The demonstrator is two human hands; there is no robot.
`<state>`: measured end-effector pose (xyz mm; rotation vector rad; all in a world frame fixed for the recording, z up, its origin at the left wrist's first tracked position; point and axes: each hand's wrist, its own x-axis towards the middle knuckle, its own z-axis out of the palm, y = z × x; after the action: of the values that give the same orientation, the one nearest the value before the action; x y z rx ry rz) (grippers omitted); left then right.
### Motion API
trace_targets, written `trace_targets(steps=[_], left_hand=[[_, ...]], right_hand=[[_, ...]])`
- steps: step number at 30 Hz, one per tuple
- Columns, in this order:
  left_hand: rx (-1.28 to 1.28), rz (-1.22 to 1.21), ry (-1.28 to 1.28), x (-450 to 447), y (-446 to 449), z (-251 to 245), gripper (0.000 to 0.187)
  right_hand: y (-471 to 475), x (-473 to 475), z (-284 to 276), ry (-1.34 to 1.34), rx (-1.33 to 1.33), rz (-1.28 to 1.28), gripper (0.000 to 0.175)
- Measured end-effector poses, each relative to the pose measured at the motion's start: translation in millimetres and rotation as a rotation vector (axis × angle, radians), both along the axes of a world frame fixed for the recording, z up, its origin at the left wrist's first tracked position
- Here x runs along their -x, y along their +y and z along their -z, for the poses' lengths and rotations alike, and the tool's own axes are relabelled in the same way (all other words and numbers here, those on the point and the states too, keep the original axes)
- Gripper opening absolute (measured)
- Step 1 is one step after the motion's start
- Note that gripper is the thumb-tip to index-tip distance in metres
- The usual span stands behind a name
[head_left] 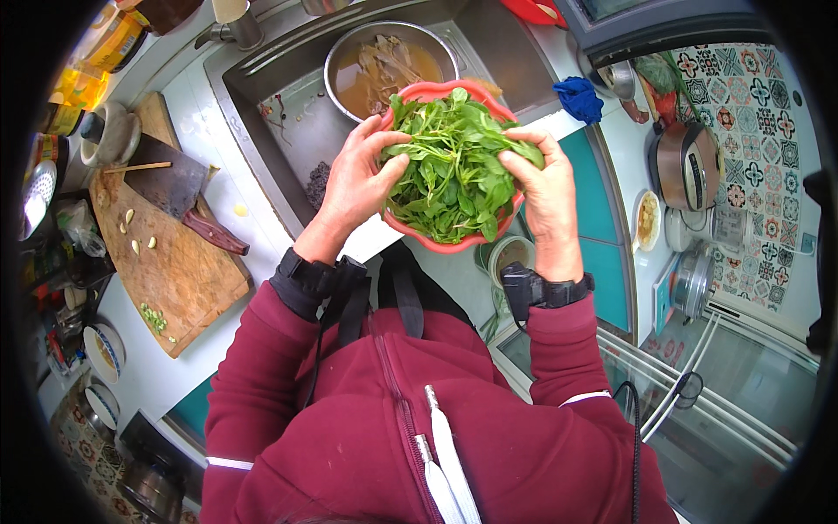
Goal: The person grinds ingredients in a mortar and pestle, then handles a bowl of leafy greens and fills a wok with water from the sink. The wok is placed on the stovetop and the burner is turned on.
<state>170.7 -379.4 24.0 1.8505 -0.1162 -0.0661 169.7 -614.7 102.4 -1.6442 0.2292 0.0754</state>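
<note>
A scalloped red plastic basin (425, 241) heaped with green leafy vegetables (452, 177) is in front of me, at the near edge of the sink. From its left side my left hand (360, 173) reaches over the rim, thumb and fingers curled on the leaves. At the opposite side, my right hand (540, 170) grips a bunch of leaves between thumb and fingers. The heap hides most of the basin's inside, and what supports the basin is not visible.
A steel bowl (425, 62) of brownish water with soaking dried food sits in the sink (281, 124). To the left, a cleaver (170, 177) and garlic cloves (135, 247) lie on a wooden cutting board (177, 281). A blue cloth (578, 100) and rice cooker (684, 167) are right.
</note>
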Motion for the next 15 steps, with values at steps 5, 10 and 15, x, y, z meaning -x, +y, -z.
trace_targets(steps=[5, 10, 15], left_hand=[[0.222, -0.048, 0.075, 2.3, -4.2, -1.2, 0.047], [0.107, -0.017, 0.068, 5.8, -8.7, -2.0, 0.068], [-0.002, -0.019, 0.015, 5.9, -8.9, 1.0, 0.057]], right_hand=[[44.4, 8.4, 10.9, -0.448, 0.826, -0.221, 0.042], [52.0, 20.5, 10.4, -0.408, 0.822, -0.267, 0.056], [27.6, 14.0, 12.1, -0.132, 0.458, -0.136, 0.052]])
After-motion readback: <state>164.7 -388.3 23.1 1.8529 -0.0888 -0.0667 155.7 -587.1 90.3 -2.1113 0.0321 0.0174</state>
